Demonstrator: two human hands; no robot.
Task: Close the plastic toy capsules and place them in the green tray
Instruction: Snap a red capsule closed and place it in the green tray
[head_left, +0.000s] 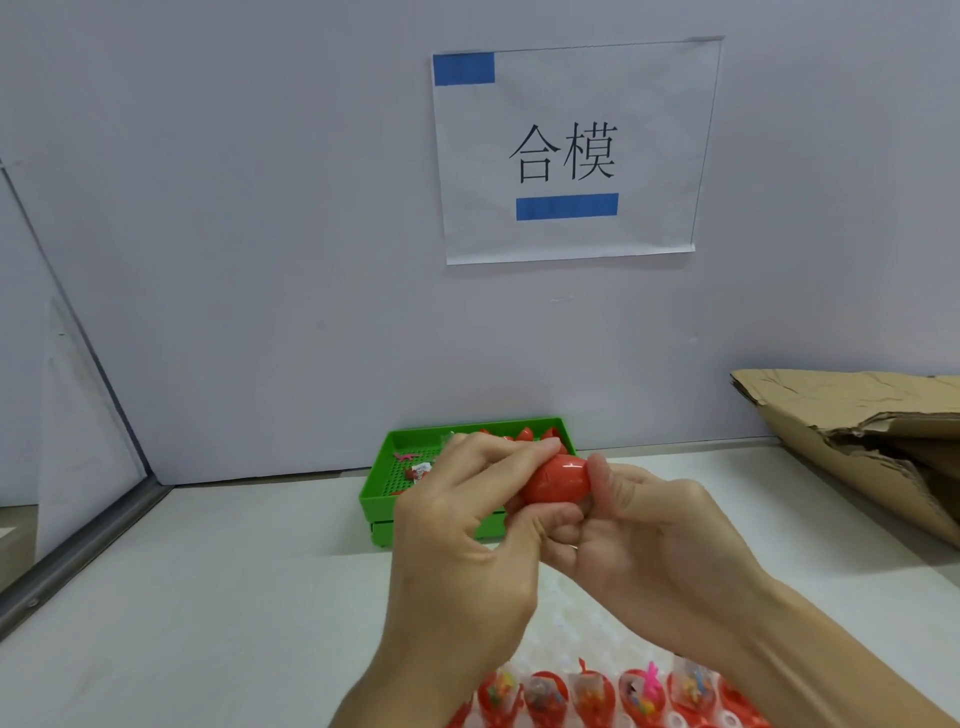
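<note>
Pinching a red capsule (557, 480) just in front of the tray (382, 501) — left hand (462, 540) and right hand (660, 545) both curled round it; uneven squeezing could misalign halves — or let it slip.

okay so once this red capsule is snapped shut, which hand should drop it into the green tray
Probably the left hand. It already pinches the red capsule together with the right hand, and it sits directly in front of the green tray, which lies behind and slightly left of both hands.
</note>
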